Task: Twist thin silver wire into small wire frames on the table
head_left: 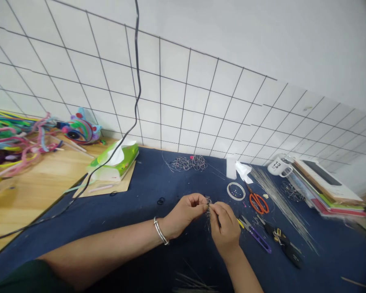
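We list, above the middle of the blue-covered worktop [134,248], one small wire piece [208,219], pinched between the closed fingertips of our left hand [184,213] and right hand [226,228].

- One silver bracelet [161,231], on our left wrist.
- Two adjoining coils of tangled wire [187,162], near the far edge.
- One green tissue packet [126,158], toward the far left corner.
- Right of our hands: one round dish [228,191] with small beads; orange-handled scissors [258,203]; purple snips [260,239]; a black-handled tool [293,254].
- One spread of straight wires [282,205], slanting from the far edge toward the near right.
- One white mug [277,167], beside stacked books [329,189], far right corner.
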`<act>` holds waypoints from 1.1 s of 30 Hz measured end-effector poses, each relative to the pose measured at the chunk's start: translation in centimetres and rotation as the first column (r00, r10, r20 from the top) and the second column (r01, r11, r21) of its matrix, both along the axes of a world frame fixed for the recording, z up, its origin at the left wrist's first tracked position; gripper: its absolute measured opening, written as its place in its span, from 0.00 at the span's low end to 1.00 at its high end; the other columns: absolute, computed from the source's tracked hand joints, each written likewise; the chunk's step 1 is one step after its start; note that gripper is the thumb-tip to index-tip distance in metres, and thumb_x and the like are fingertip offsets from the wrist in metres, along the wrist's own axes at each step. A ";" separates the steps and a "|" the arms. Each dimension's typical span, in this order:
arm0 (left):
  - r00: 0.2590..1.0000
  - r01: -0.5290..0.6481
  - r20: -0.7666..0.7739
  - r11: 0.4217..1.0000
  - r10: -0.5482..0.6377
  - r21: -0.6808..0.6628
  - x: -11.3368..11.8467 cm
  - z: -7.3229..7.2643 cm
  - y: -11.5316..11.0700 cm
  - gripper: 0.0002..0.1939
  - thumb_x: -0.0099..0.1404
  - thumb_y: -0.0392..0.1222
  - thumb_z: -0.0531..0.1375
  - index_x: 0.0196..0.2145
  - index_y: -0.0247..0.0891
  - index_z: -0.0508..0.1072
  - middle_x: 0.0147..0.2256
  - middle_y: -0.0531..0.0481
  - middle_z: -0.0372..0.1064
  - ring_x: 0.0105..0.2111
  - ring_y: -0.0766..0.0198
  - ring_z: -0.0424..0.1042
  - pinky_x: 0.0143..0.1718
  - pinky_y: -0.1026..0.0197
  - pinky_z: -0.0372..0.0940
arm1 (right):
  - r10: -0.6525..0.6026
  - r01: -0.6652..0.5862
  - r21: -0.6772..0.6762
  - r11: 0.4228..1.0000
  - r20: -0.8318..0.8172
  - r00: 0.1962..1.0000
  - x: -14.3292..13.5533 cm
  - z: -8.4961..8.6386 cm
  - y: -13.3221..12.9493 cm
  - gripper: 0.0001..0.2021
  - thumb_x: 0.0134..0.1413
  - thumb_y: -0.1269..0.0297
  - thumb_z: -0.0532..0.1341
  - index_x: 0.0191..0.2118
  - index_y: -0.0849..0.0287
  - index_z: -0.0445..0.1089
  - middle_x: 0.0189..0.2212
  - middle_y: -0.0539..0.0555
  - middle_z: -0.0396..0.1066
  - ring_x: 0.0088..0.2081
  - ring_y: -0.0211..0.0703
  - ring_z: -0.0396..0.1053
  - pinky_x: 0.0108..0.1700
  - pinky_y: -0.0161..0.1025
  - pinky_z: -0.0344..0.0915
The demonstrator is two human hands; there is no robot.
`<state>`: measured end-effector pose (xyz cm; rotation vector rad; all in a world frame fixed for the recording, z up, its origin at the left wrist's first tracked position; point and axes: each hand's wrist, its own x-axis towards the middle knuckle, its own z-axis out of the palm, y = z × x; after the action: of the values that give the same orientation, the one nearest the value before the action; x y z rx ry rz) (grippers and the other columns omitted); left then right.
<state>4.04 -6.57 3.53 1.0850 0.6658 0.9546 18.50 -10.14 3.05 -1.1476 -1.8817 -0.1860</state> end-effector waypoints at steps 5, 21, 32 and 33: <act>0.993 -0.077 -0.077 0.990 0.087 0.120 -0.1 0.0 0.0 0.08 0.56 0.39 0.58 0.26 0.32 0.64 0.23 0.57 0.56 0.23 0.74 0.53 0.25 0.69 0.51 | -0.070 0.050 0.125 0.991 0.154 0.986 -0.3 -0.6 -0.5 0.16 0.53 0.76 0.56 0.48 0.60 0.64 0.36 0.58 0.70 0.40 0.44 0.69 0.42 0.42 0.67; 0.993 -0.079 -0.070 0.979 0.094 0.188 -0.1 0.6 -0.5 0.07 0.57 0.39 0.57 0.27 0.32 0.65 0.25 0.55 0.57 0.25 0.72 0.55 0.28 0.68 0.54 | -0.068 0.070 0.076 0.995 -0.018 0.997 -1.1 -0.5 -0.4 0.11 0.54 0.76 0.54 0.42 0.60 0.67 0.35 0.57 0.72 0.39 0.42 0.69 0.42 0.41 0.68; 0.955 0.005 -0.275 0.921 0.110 0.389 -0.6 0.2 0.5 0.04 0.57 0.35 0.54 0.26 0.33 0.65 0.23 0.55 0.57 0.24 0.72 0.55 0.26 0.69 0.53 | -0.053 -0.041 -0.361 0.932 -0.247 0.968 -0.4 1.3 -0.5 0.06 0.54 0.69 0.54 0.33 0.57 0.69 0.29 0.52 0.69 0.31 0.39 0.66 0.34 0.36 0.63; 0.952 0.019 -0.286 0.917 0.105 0.399 -0.6 0.2 0.6 0.04 0.57 0.35 0.54 0.26 0.33 0.64 0.23 0.55 0.57 0.24 0.72 0.55 0.26 0.69 0.53 | -0.060 -0.045 -0.400 0.916 -0.246 0.967 -0.3 1.4 -0.4 0.06 0.54 0.69 0.54 0.31 0.58 0.68 0.28 0.52 0.68 0.29 0.38 0.65 0.33 0.35 0.62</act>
<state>3.44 -5.99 3.68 1.6087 0.7652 0.9966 18.22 -10.52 4.50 -1.3800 -1.7266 0.3501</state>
